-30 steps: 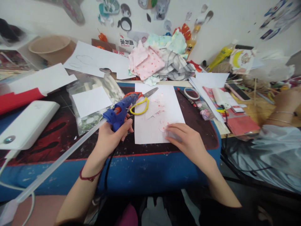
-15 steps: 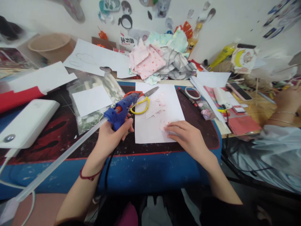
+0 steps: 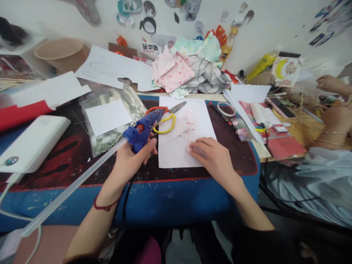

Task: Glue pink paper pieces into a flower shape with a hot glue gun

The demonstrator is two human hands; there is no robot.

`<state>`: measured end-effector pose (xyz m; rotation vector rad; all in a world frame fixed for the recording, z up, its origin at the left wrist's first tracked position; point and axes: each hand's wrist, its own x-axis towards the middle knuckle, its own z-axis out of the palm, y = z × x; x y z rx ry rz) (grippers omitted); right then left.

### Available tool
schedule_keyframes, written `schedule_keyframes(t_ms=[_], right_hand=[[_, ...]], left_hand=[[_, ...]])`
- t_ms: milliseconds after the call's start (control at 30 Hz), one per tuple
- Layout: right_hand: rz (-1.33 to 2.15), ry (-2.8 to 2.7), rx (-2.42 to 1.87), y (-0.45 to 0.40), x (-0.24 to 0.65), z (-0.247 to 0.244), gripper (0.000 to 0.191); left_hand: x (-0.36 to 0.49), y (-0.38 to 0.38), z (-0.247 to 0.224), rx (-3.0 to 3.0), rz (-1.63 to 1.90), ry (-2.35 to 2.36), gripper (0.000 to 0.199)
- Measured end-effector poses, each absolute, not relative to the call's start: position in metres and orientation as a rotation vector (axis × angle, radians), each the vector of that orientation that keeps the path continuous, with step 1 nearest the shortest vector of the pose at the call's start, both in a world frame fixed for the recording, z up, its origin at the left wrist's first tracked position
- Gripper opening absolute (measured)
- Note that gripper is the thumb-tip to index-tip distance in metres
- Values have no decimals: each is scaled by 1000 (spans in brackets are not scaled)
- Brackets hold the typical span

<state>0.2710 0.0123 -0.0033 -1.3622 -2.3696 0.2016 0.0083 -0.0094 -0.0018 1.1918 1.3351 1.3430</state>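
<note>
My left hand (image 3: 133,156) is wrapped round the handle of a blue glue gun (image 3: 140,136), with a long translucent glue stick (image 3: 79,186) running out of its back end. The gun's nozzle points away from me, beside scissors (image 3: 165,124) with orange and yellow handles. Over a white sheet of paper (image 3: 172,156), my right hand (image 3: 213,156) pinches a small pale pink piece (image 3: 189,146), mostly hidden by the fingertips. Several cut pale pink pieces (image 3: 183,126) with reddish dots lie on the sheet beyond that hand.
Left are a white power bank (image 3: 35,141) and a plastic bag (image 3: 101,145) under a white card. Crumpled cloth (image 3: 178,73) is heaped at the back. Right lie a marker (image 3: 220,113), a white ring (image 3: 226,108) and a small packet (image 3: 242,130). Another person's arm (image 3: 334,121) is far right.
My right hand has drawn its fingers together on the small pink piece, which lay flat at the fingertips before. My left hand holds the glue gun almost still. The other person's hands have moved.
</note>
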Motion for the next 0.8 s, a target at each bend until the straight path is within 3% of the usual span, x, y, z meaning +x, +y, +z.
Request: schedule_keyframes(t_ms=[800], right_hand=[[267,-2263,-1574,17,265,8,13]], left_hand=[[8,-11,2,1257,1305,1297,13]])
